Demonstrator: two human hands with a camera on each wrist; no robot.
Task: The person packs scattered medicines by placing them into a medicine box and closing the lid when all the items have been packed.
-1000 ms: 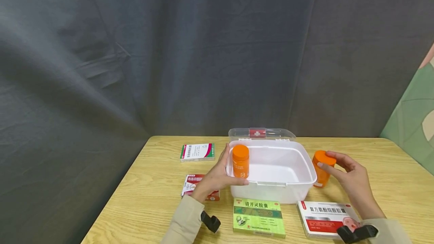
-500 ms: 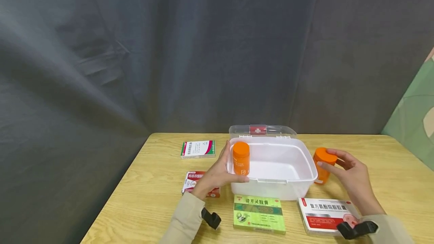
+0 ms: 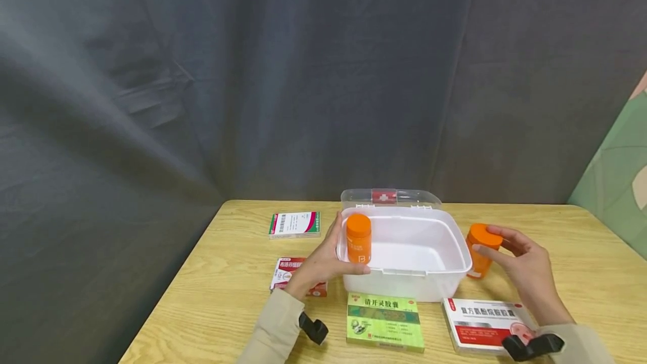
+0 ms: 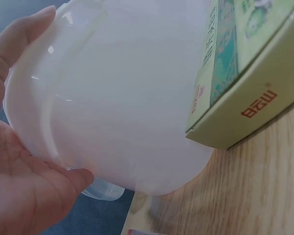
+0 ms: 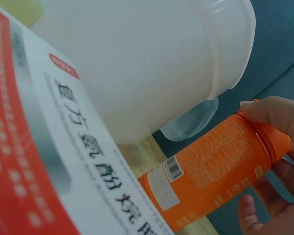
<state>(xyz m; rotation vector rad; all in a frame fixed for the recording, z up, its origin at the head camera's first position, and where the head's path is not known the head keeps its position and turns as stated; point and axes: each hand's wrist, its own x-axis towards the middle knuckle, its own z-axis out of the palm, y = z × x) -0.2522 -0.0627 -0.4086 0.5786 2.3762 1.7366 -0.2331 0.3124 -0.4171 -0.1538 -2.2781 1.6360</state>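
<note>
A white plastic first-aid box [image 3: 399, 285] stands on the wooden table, its clear lid [image 3: 417, 198] swung back behind it. My left hand [image 3: 323, 263] grips its left front corner, thumb along the front rim and fingers at the left side. Inside the box, at its left end, an orange pill bottle [image 3: 359, 243] stands upright. To the right of the box, my right hand [image 3: 528, 268] pinches a second orange pill bottle [image 3: 480, 263] by its cap. This bottle leans slightly in the head view; the right wrist view shows its printed label and a barcode.
A green medicine box [image 3: 384, 324] lies in front of the first-aid box, with a red-and-white medicine box [image 3: 480, 330] to its right. On the left lie another red-and-white medicine box [image 3: 288, 274], partly behind my left wrist, and a white-green one [image 3: 295, 224]. A grey curtain [image 3: 323, 83] hangs behind the table.
</note>
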